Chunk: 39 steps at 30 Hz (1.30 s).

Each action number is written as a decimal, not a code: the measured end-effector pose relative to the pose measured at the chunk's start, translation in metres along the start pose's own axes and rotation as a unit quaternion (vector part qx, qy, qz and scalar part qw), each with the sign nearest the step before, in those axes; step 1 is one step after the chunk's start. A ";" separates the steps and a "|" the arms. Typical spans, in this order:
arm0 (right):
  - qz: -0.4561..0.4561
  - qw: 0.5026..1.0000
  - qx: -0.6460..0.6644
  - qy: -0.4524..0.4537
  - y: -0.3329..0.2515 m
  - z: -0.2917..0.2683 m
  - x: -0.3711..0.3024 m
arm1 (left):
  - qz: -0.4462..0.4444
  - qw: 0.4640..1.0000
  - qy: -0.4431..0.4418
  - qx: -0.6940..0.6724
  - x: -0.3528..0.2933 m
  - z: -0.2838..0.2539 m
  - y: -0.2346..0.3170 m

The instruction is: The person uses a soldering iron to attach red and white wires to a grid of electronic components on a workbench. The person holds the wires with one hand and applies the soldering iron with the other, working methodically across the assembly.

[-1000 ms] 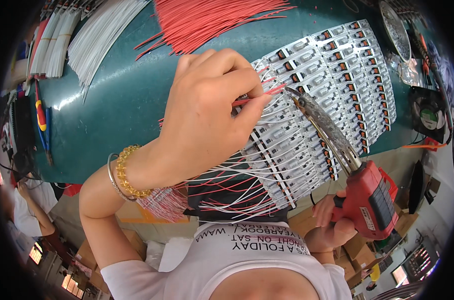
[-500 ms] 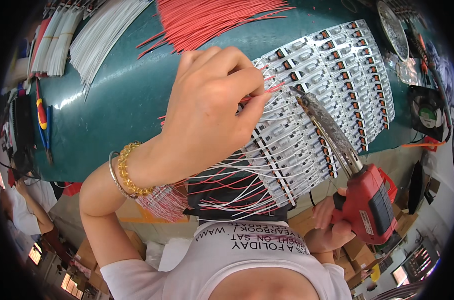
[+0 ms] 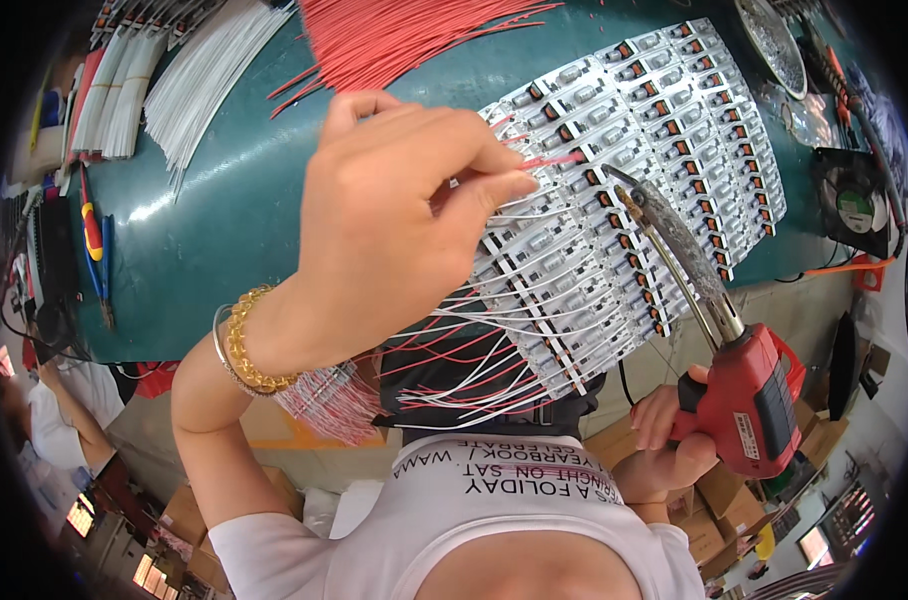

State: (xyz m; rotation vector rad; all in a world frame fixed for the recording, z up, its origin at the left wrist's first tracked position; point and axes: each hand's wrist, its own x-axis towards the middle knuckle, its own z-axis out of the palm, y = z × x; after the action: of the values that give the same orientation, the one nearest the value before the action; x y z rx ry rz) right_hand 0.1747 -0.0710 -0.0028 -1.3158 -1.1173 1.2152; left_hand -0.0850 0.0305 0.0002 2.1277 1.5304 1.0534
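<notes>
My left hand (image 3: 394,200) is closed in a pinch on a red wire (image 3: 554,160), whose tip lies over the board panel (image 3: 664,130). This panel carries rows of small components and orange-and-black parts. Red and white wires (image 3: 564,318) trail from its near-left portion. On the right, my right hand (image 3: 669,430) grips a red-and-black soldering gun (image 3: 749,410). The gun's dark bent tip and thin brass-coloured tube point up and left, close to the red wire's end. Whether the tip touches the board I cannot tell.
Loose red wires (image 3: 394,40) lie at the back of the green table (image 3: 224,230), with white wires (image 3: 199,85) to their left. Pliers and a yellow-red tool (image 3: 92,235) rest at the left. A round metal dish (image 3: 771,45) and black fan (image 3: 852,205) stand at the right.
My left hand has shifted slightly left, and the red wire's end now lies farther right over the board. The soldering gun has moved slightly right; the panel sits a little higher in view.
</notes>
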 end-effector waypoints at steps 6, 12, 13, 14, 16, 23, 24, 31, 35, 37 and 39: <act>0.008 1.000 -0.007 -0.015 0.001 -0.002 -0.004 | 0.017 0.998 0.001 0.066 -0.009 0.022 0.001; 0.031 0.998 -0.041 -0.023 0.006 -0.010 -0.009 | 0.025 0.997 0.010 0.076 -0.010 0.025 0.000; 0.038 0.998 -0.041 -0.021 0.006 -0.009 -0.009 | 0.025 0.997 0.012 0.075 -0.009 0.025 0.000; 0.044 0.998 -0.041 -0.009 0.003 -0.004 -0.008 | 0.025 0.997 0.015 0.074 -0.009 0.026 0.001; 0.043 0.998 -0.043 -0.006 0.003 -0.001 -0.008 | 0.025 0.997 0.017 0.071 -0.009 0.027 0.001; -0.058 0.995 -0.078 -0.034 0.013 -0.005 -0.010 | 0.031 0.997 0.024 0.067 -0.009 0.028 0.000; -0.057 0.997 -0.054 -0.023 0.009 -0.002 -0.010 | 0.034 0.997 0.025 0.063 -0.008 0.029 0.000; 0.010 0.998 -0.055 -0.010 0.000 0.000 -0.010 | 0.045 0.996 0.042 0.069 -0.010 0.030 -0.002; 0.007 0.999 -0.032 -0.005 -0.003 0.004 -0.007 | 0.115 0.985 0.092 0.091 -0.005 0.024 -0.006; 0.004 1.000 -0.029 0.000 -0.002 0.001 -0.008 | 0.123 0.984 0.097 0.079 -0.003 0.021 -0.003; 0.001 1.000 -0.029 0.006 0.000 -0.005 -0.009 | 0.079 0.994 0.060 0.037 -0.005 0.018 0.005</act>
State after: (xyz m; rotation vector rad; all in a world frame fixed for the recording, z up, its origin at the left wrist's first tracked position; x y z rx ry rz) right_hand 0.1786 -0.0807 -0.0023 -1.3677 -1.1502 1.1829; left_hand -0.0696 0.0272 -0.0113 2.3068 1.4942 1.2143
